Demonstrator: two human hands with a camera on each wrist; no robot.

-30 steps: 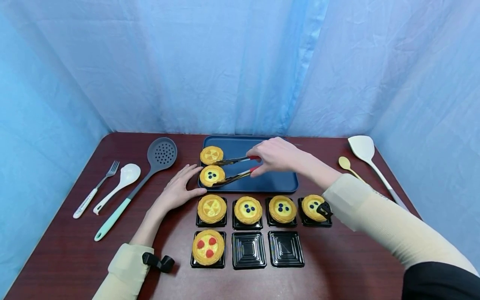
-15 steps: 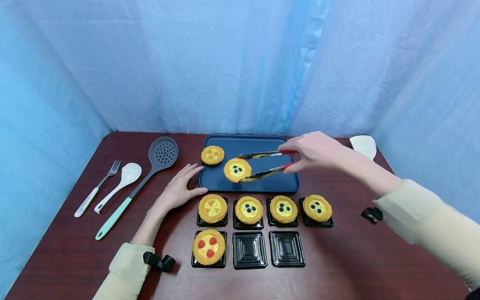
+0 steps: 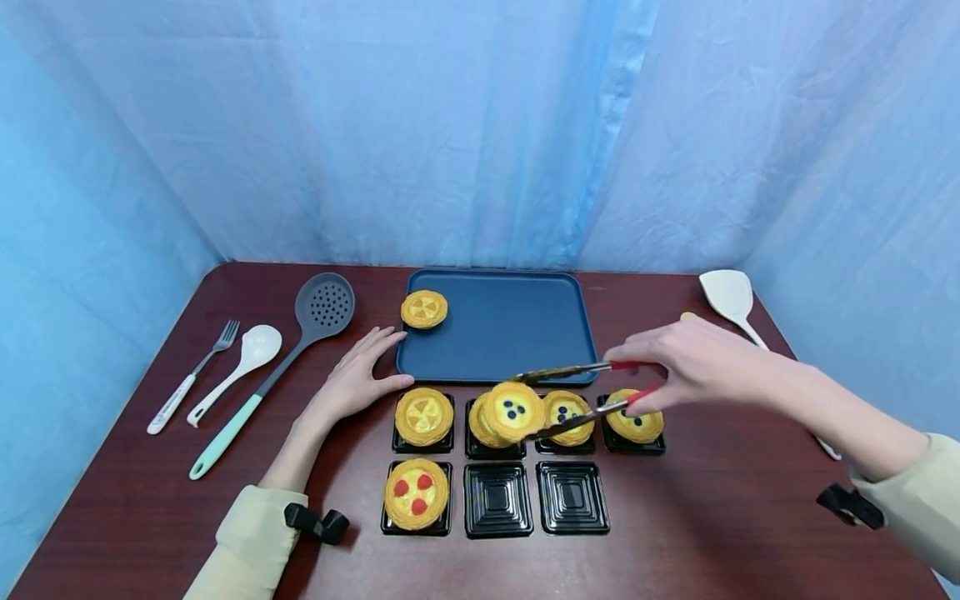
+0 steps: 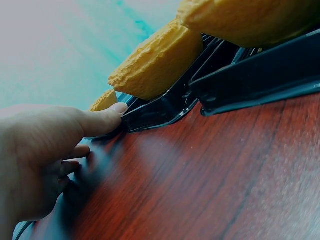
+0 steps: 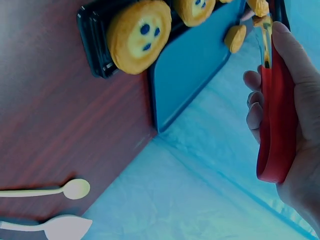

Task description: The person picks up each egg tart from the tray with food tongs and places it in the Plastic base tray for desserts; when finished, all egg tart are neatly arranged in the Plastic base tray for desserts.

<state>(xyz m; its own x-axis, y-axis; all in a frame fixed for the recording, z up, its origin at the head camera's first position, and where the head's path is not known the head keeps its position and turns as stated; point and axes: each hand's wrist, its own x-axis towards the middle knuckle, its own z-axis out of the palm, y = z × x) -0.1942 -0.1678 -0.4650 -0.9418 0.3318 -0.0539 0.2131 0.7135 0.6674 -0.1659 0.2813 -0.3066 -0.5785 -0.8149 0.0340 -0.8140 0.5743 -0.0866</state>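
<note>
In the head view my right hand (image 3: 686, 362) grips red-handled tongs (image 3: 566, 372). Their tips hold an egg tart (image 3: 515, 411) topped with blueberries, which overlaps a tart in the back row of black square boxes. The red handle (image 5: 280, 120) lies along the palm in the right wrist view. My left hand (image 3: 362, 385) rests with loosely extended fingers at the left edge of a dark blue tray (image 3: 510, 325). One fruit-wedge tart (image 3: 424, 309) sits in that tray's left end. The left wrist view has the left thumb (image 4: 102, 120) beside a black box (image 4: 160, 110).
Four-sided black boxes form two rows before the tray; the back ones bear tarts. In front, one box holds a red-dotted tart (image 3: 417, 495) beside two bare boxes (image 3: 498, 500). A fork (image 3: 193, 377), white spoon (image 3: 238, 371) and skimmer (image 3: 324, 307) lie left, a white turner (image 3: 727, 293) right.
The tongs have taken the blueberry tart from the tray's left end and carried it right, then toward me over the back row of boxes. The left hand stays put.
</note>
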